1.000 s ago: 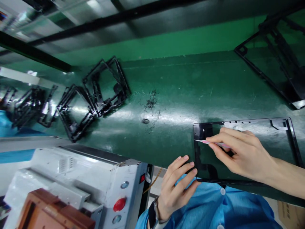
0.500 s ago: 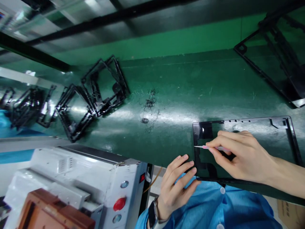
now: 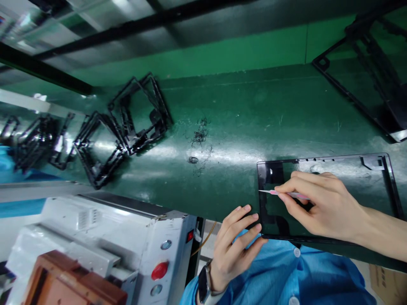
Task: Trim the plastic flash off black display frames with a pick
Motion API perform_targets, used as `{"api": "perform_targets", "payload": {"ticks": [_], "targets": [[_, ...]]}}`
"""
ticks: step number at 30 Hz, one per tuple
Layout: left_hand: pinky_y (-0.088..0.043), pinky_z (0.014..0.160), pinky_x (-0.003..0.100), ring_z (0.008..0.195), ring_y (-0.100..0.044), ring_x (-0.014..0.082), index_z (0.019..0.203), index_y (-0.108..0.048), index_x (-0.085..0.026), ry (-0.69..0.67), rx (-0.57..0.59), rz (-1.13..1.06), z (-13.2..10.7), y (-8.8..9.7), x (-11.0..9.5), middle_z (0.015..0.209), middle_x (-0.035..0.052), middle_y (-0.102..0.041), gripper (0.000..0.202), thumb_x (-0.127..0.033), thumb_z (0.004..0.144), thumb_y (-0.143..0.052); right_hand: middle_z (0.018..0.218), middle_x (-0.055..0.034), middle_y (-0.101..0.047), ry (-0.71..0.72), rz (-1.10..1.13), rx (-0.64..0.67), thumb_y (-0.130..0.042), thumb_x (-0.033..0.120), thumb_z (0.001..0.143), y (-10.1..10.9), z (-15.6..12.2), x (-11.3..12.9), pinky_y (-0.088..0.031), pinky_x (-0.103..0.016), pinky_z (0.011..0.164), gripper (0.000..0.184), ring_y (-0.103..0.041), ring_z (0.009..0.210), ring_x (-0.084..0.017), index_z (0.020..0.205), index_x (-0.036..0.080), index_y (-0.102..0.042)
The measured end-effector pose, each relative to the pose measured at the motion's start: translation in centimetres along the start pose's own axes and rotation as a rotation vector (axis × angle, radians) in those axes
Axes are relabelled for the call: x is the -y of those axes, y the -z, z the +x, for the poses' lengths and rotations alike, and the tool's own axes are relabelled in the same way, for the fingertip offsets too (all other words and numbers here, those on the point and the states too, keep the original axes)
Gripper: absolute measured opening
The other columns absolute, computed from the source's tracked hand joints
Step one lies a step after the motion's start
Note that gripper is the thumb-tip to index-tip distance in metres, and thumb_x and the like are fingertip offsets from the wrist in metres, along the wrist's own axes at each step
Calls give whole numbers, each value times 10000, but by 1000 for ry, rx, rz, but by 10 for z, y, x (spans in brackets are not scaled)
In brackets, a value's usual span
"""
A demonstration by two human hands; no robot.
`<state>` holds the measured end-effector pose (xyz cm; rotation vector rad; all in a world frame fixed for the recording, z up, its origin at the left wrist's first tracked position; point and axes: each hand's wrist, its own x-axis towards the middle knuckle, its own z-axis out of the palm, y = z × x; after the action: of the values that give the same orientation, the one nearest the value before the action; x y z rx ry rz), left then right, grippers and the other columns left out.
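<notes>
A black rectangular plastic frame (image 3: 343, 158) lies at the bench's near edge, on the right side of the head view. My right hand (image 3: 327, 207) is above it, closed on a slim pink tool with a pale pointed tip (image 3: 269, 192); whether it is a knife or tweezers I cannot tell. The tip is at the inner side of the frame's left bar. My left hand (image 3: 237, 245), a watch on its wrist, has its fingers stretched and apart. Its fingertips touch the frame's lower left corner. My right forearm and hand hide part of the frame's near side.
Thin black shavings (image 3: 199, 135) lie mid-bench. More black frames (image 3: 140, 123) lean together at the left, and another dark frame (image 3: 356, 97) stands at the far right. A grey machine with a red button (image 3: 159, 271) sits at the lower left. A cardboard box (image 3: 386, 281) is below right.
The tool's tip has shifted slightly up along the frame's left bar, with my right hand tilting a little. My left hand has stayed at the corner.
</notes>
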<state>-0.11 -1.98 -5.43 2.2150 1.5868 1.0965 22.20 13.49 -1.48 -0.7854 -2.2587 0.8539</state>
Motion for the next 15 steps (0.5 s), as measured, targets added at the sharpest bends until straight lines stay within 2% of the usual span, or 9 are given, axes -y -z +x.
{"api": "perform_targets", "payload": {"ticks": [9, 12, 15], "targets": [[-670, 991, 514, 1225, -754, 309, 1082, -724, -172, 25, 4, 0, 0, 2, -1, 1118, 107, -806, 95, -207, 1002, -760, 714, 30, -592, 72, 0, 98, -524, 126, 1049, 2, -4, 1, -352, -293, 540, 186, -502, 538, -119, 938, 184, -662], [-669, 988, 508, 1229, -749, 301, 1080, -717, -166, 19, -1, -1, 3, 0, -1, 1118, 110, -802, 79, -217, 1024, -737, 723, 20, -595, 51, -2, 239, -495, 143, 1069, 3, -10, 11, -370, -314, 571, 239, -539, 570, -134, 900, 183, -659], [-666, 990, 496, 1233, -743, 298, 1069, -711, -153, 7, -7, 0, 4, -1, -3, 1114, 117, -797, 78, -205, 1020, -741, 750, 11, -621, 42, 42, 390, -477, 144, 1074, 5, -21, 21, -424, -323, 606, 243, -584, 599, -152, 959, 197, -684]]}}
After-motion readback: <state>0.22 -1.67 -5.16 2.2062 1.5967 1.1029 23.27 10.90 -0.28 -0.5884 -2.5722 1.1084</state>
